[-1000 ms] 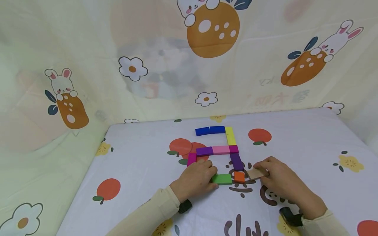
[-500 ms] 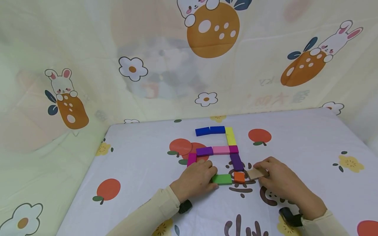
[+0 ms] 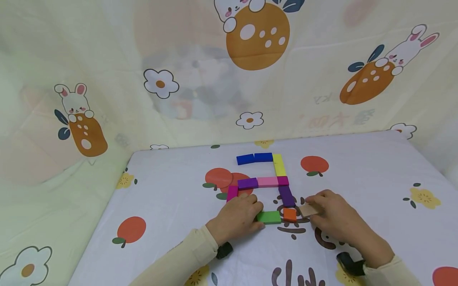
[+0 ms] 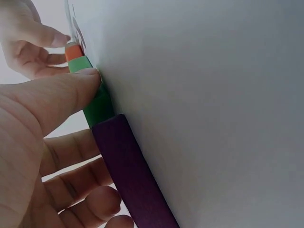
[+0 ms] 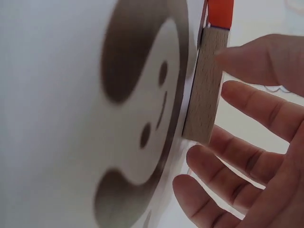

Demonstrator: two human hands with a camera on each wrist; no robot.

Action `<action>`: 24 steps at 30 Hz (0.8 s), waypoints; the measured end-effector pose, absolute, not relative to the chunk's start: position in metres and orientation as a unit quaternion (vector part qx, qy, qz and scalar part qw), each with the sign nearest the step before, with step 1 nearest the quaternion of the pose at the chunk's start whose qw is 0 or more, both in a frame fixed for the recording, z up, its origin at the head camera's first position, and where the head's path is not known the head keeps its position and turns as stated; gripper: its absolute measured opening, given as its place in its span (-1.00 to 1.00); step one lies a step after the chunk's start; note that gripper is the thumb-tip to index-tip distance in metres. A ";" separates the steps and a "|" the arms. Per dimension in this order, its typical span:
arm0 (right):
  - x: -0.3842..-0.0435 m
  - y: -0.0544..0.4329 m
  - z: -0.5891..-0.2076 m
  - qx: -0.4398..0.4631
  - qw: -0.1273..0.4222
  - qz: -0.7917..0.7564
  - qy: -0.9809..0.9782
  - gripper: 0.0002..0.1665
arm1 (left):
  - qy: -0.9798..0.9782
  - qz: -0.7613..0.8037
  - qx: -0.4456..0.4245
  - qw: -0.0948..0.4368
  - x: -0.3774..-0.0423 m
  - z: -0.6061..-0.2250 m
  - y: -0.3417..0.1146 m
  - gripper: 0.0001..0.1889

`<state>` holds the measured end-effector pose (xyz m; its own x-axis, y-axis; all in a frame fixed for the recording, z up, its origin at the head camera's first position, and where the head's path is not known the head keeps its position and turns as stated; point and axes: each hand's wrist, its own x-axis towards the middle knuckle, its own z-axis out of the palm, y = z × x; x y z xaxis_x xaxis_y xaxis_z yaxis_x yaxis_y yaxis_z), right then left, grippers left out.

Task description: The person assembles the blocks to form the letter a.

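The left hand (image 3: 236,216) pinches the green block (image 3: 269,217) in its fingers (image 4: 71,149). The right hand (image 3: 338,218) likewise grips the wooden block (image 5: 205,90), just beside the orange block (image 3: 290,215) on the bench (image 3: 171,190).

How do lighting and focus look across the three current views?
Head: soft light, small orange square block clear; left wrist: dim, green rectangular block partly shaded; right wrist: plain wooden rectangular block fairly sharp, printed brown-and-white face blurrier.

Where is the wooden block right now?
In the head view, right of centre, the wooden block is pinched by the right hand, just right of the orange block.
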<state>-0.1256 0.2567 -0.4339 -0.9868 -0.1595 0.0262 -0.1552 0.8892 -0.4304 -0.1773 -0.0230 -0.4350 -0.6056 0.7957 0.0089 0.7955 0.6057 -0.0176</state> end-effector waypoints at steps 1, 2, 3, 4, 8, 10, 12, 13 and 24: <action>-0.125 0.256 -0.434 -0.088 -0.001 -0.221 0.971 -0.52 | -0.896 0.006 -0.444 0.007 -0.177 -0.435 -0.023 -0.61; -0.124 0.254 -0.434 -0.094 -0.009 -0.219 0.971 -0.52 | -0.896 0.005 -0.444 0.007 -0.177 -0.435 -0.023 -0.61; -0.124 0.252 -0.433 -0.097 -0.013 -0.218 0.971 -0.52 | -0.896 0.006 -0.444 0.007 -0.177 -0.435 -0.023 -0.61; -0.123 0.250 -0.433 -0.100 -0.015 -0.218 0.971 -0.54 | -0.896 0.006 -0.445 0.008 -0.177 -0.435 -0.023 -0.61; -0.121 0.238 -0.431 -0.104 -0.022 -0.214 0.971 -0.59 | -0.895 0.006 -0.445 0.010 -0.177 -0.435 -0.022 -0.62; -0.122 0.233 -0.431 -0.106 -0.022 -0.209 0.972 -0.59 | -0.896 0.005 -0.445 0.010 -0.177 -0.435 -0.022 -0.62; -0.122 0.229 -0.431 -0.106 -0.020 -0.203 0.973 -0.59 | -0.896 0.004 -0.445 0.010 -0.177 -0.435 -0.022 -0.62; -0.122 0.228 -0.431 -0.107 -0.020 -0.199 0.974 -0.58 | -0.896 0.003 -0.445 0.010 -0.177 -0.435 -0.022 -0.62; -0.126 0.226 -0.434 -0.098 -0.001 -0.189 0.977 -0.63 | -0.897 -0.001 -0.443 0.008 -0.176 -0.435 -0.019 -0.60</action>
<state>-0.1260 0.2256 -0.4339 -0.9806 -0.1919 0.0387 -0.1925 0.9090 -0.3698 -0.1760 -0.0191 -0.4346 -0.6078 0.7940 0.0150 0.7940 0.6079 -0.0047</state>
